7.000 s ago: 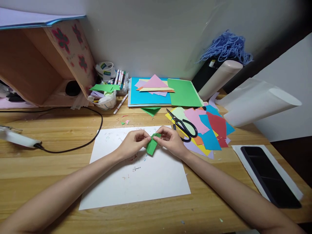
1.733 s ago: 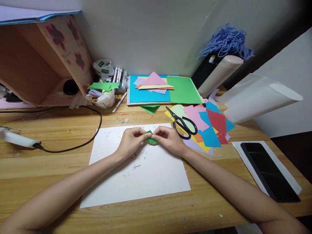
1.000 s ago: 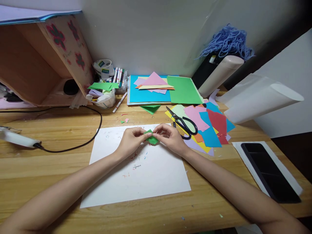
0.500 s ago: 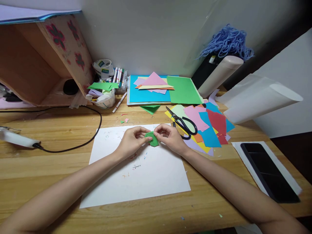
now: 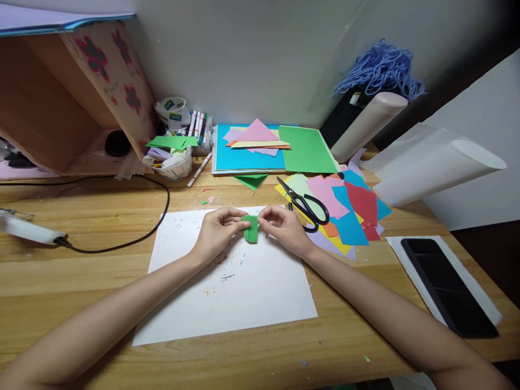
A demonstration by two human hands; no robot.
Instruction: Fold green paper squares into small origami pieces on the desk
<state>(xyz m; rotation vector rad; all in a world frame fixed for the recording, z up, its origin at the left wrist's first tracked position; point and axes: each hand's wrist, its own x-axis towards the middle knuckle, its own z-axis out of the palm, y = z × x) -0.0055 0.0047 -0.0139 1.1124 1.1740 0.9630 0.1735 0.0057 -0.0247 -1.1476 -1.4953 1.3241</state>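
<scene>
A small piece of folded green paper (image 5: 252,232) is held up over a white sheet (image 5: 227,303) that bears coloured pen marks. My left hand (image 5: 221,232) pinches the paper's left side, thumb in front and fingers behind. At its upper right edge, the thumb and fingertips of my right hand (image 5: 282,228) are pressed together on the paper. The paper's right side looks straight and its lower left corner slanted. Just right of my right hand lie black-handled scissors (image 5: 305,206), resting on cut coloured paper pieces (image 5: 351,227).
A pad with blue and green paper (image 5: 309,149) lies against the wall. To its left are a tub of scraps (image 5: 179,165), markers (image 5: 197,124) and a tape roll (image 5: 173,111). A phone (image 5: 447,287) lies right; a black cable (image 5: 168,200) curves at left.
The green paper has gone from a rounded, many-sided outline to a narrower shape with a straight right side. My right fingers have shifted slightly right; both hands stay over the white sheet.
</scene>
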